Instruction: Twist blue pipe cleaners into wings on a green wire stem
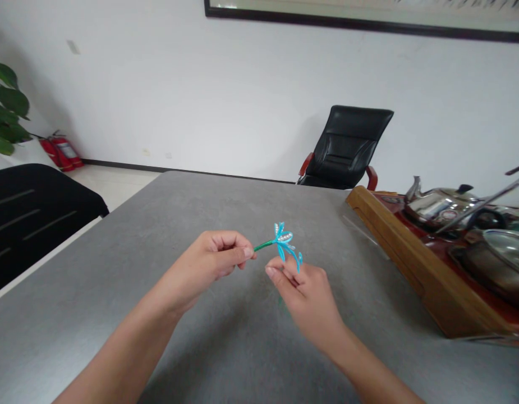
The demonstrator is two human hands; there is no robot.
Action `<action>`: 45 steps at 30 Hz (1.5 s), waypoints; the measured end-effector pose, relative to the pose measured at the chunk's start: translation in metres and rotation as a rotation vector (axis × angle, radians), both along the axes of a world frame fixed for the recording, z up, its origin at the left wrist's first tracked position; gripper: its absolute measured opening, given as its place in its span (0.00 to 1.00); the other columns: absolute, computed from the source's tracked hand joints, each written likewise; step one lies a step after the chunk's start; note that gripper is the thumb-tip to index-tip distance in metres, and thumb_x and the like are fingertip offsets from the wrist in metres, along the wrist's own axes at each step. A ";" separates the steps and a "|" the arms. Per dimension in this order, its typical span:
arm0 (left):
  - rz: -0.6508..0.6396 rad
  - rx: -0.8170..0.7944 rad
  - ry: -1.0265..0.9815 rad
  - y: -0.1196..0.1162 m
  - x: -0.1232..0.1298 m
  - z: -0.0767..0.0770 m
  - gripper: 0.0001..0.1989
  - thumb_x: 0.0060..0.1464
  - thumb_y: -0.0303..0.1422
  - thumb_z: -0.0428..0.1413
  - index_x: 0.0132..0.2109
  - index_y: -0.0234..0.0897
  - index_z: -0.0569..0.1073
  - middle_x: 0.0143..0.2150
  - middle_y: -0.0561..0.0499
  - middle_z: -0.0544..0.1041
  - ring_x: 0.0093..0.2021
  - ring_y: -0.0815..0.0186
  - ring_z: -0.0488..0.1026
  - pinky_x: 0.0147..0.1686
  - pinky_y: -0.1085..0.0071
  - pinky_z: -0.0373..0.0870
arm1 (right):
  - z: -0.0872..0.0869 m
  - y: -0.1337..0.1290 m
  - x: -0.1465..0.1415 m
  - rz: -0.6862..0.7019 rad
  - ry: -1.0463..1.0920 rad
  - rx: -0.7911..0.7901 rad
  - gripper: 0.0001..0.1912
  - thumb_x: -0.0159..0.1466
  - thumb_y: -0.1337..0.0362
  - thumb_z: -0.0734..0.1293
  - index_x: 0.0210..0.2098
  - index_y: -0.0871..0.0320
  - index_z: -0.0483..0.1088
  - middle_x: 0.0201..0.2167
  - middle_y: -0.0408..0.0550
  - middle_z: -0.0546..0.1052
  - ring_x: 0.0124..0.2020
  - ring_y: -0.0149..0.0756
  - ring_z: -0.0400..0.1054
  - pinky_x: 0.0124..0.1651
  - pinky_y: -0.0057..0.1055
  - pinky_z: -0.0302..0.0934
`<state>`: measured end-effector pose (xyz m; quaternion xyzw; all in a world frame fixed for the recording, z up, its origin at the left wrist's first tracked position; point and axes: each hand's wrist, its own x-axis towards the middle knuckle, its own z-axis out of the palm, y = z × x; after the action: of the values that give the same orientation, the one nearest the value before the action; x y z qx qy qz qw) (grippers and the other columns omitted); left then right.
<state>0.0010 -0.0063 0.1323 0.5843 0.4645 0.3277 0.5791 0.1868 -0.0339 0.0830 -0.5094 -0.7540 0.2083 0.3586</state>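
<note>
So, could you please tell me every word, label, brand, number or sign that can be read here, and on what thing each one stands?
No text can be read clearly.
Label on the red fire extinguisher: too small and blurred to read.
Round badge on the steel kettle: too blurred to read.
Dark marks in the framed picture: cut off at the top of the view, not readable.
</note>
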 end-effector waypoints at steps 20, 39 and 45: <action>-0.482 0.026 0.215 -0.004 -0.007 -0.003 0.07 0.49 0.30 0.53 0.28 0.35 0.75 0.21 0.57 0.66 0.24 0.73 0.61 0.26 0.77 0.55 | -0.006 0.022 0.010 0.144 0.491 -0.448 0.11 0.56 0.57 0.68 0.27 0.59 0.73 0.15 0.34 0.55 0.18 0.24 0.46 0.21 0.24 0.41; -0.271 0.351 0.658 -0.007 -0.005 -0.012 0.12 0.53 0.32 0.49 0.29 0.36 0.77 0.23 0.53 0.73 0.25 0.69 0.66 0.24 0.75 0.52 | 0.028 -0.019 0.000 0.081 -0.016 0.034 0.08 0.63 0.66 0.63 0.28 0.56 0.71 0.15 0.36 0.62 0.17 0.25 0.56 0.23 0.24 0.48; -0.113 0.341 0.636 -0.004 -0.004 -0.003 0.12 0.54 0.34 0.49 0.29 0.35 0.75 0.22 0.56 0.68 0.24 0.71 0.62 0.24 0.76 0.51 | 0.028 -0.025 -0.001 0.087 -0.078 0.179 0.09 0.64 0.69 0.60 0.29 0.57 0.69 0.20 0.38 0.69 0.20 0.26 0.60 0.27 0.24 0.50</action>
<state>-0.0029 -0.0104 0.1293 0.7698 0.5272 0.1699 0.3171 0.1862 -0.0586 0.1112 -0.4499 -0.8043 0.1355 0.3637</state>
